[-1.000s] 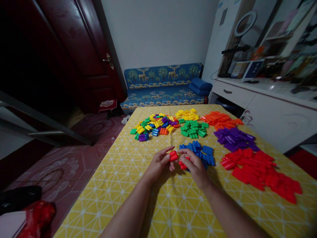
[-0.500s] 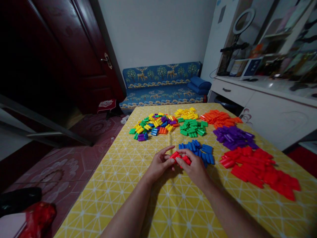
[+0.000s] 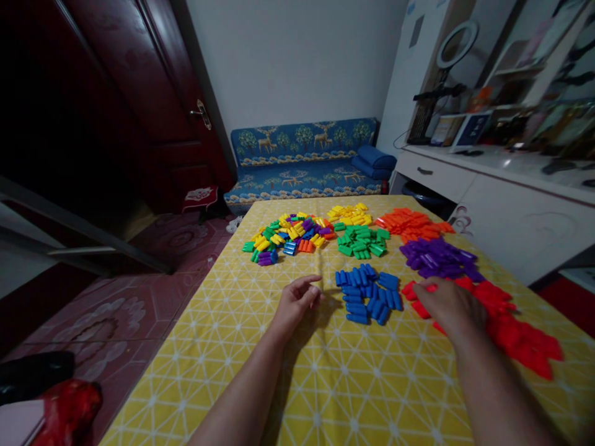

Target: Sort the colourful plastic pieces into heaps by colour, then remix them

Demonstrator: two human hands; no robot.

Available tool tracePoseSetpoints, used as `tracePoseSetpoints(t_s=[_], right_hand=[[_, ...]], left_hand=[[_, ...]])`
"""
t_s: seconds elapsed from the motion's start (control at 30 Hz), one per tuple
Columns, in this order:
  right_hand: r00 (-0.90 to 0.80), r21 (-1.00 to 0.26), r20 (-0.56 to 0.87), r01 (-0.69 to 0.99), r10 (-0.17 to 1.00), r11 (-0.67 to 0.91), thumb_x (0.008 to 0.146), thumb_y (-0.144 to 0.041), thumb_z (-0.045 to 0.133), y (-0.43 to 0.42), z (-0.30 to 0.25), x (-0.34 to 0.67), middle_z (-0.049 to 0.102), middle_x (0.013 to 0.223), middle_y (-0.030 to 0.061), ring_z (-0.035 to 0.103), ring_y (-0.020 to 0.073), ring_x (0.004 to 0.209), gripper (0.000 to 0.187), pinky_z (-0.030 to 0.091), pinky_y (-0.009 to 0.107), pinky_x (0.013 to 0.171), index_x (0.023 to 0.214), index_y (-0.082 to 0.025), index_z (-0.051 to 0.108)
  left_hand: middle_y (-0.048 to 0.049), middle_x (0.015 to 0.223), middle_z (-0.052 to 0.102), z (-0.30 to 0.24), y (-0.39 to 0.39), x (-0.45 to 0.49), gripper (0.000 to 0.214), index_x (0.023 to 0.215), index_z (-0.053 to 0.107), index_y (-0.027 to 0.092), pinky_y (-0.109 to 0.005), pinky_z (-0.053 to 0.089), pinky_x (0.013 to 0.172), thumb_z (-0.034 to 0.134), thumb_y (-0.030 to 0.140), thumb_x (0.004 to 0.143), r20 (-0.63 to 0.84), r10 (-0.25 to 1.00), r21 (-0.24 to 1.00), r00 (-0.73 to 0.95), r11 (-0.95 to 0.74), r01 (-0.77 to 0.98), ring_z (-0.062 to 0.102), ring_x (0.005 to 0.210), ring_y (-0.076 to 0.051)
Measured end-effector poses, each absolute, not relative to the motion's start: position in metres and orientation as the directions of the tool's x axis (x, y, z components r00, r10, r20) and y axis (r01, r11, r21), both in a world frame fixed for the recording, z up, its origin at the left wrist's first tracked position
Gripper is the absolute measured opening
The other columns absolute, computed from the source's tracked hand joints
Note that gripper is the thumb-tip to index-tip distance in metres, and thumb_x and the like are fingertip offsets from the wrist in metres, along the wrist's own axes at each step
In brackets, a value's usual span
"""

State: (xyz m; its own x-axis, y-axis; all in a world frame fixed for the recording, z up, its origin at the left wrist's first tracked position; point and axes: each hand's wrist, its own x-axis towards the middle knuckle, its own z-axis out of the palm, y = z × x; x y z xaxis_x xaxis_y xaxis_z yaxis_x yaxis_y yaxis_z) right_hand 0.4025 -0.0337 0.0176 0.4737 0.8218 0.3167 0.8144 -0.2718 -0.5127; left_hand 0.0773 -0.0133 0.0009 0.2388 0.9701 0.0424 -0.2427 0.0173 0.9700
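My left hand point(image 3: 297, 300) hovers over the middle of the table, holding nothing, its index finger stretched out and the thumb apart. Reaching right, my right hand point(image 3: 450, 306) is at the near-left edge of the heap of red plastic pieces point(image 3: 523, 334). Its fingers are closed on a red plastic piece point(image 3: 409, 290), partly covered by the fingertips. Between the hands lies a group of blue plastic pieces point(image 3: 357, 294), ribbed like short joined tubes. Behind my right hand sits a purple heap point(image 3: 439, 257).
Green point(image 3: 361, 240), yellow point(image 3: 349, 215) and orange point(image 3: 409, 223) heaps lie farther back. A mixed-colour pile point(image 3: 290, 235) is at the back left. The table has a yellow patterned cloth point(image 3: 209, 371). Beyond stand a blue sofa point(image 3: 302, 161) and a white dresser point(image 3: 525, 204).
My right hand has moved right from the middle to the red heap, carrying red away from my left hand. My left hand has let go and stays nearly in place. More blue pieces show.
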Motion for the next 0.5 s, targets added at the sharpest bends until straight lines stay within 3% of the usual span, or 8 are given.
tracePoseSetpoints(t_s=[0.1,0.2,0.27,0.37,0.5], right_hand=[[0.504,-0.302,0.235,0.851,0.831,-0.43,0.071,-0.04,0.068,-0.037,0.016,0.396,0.067,0.07,0.0137,0.06,0.0274,0.063,0.023,0.041,0.039,0.058,0.081,-0.021,0.077],[0.385,-0.188,0.36,0.922,0.85,-0.338,0.079,-0.031,0.063,-0.04,0.02,0.381,0.068,0.105,0.0154,0.06,0.0333,0.096,0.028,0.043,0.043,0.073,0.103,-0.021,0.074],[0.301,-0.162,0.411,0.953,0.86,-0.256,0.082,-0.033,0.062,-0.04,0.019,0.375,0.066,0.116,0.011,0.055,0.0334,0.106,0.026,0.042,0.045,0.08,0.104,-0.024,0.073],[0.216,-0.153,0.404,0.974,0.889,-0.167,0.083,-0.038,0.061,-0.037,0.01,0.379,0.068,0.11,0.0074,0.055,0.0303,0.102,0.022,0.04,0.044,0.082,0.095,-0.027,0.075],[0.253,-0.133,0.387,0.967,0.887,-0.217,0.08,-0.032,0.062,-0.034,-0.004,0.394,0.071,0.089,0.011,0.058,0.0281,0.083,0.017,0.038,0.043,0.073,0.082,-0.026,0.078]], left_hand=[[-0.0036,0.069,0.068,0.0,-0.014,0.078,0.047,0.109,0.069,0.013,-0.02,0.04,0.055,0.078,0.043,0.073,0.019,0.971,0.965,0.239,0.045,-0.259,0.053,0.055,-0.008],[-0.0038,0.07,0.069,-0.001,-0.014,0.077,0.048,0.108,0.069,0.013,-0.02,0.039,0.054,0.079,0.043,0.071,0.007,0.971,0.959,0.238,0.061,-0.277,0.053,0.054,-0.007],[-0.0043,0.071,0.069,-0.002,-0.014,0.077,0.047,0.108,0.069,0.013,-0.02,0.04,0.055,0.079,0.042,0.071,0.004,0.97,0.957,0.245,0.067,-0.282,0.053,0.054,-0.007],[-0.0042,0.072,0.07,-0.003,-0.013,0.076,0.046,0.108,0.07,0.014,-0.02,0.04,0.055,0.079,0.041,0.071,-0.004,0.97,0.958,0.241,0.073,-0.277,0.054,0.055,-0.008],[-0.0035,0.069,0.07,-0.001,-0.011,0.075,0.044,0.103,0.071,0.014,-0.02,0.04,0.055,0.079,0.042,0.07,0.015,0.983,0.964,0.181,0.033,-0.265,0.054,0.055,-0.008]])
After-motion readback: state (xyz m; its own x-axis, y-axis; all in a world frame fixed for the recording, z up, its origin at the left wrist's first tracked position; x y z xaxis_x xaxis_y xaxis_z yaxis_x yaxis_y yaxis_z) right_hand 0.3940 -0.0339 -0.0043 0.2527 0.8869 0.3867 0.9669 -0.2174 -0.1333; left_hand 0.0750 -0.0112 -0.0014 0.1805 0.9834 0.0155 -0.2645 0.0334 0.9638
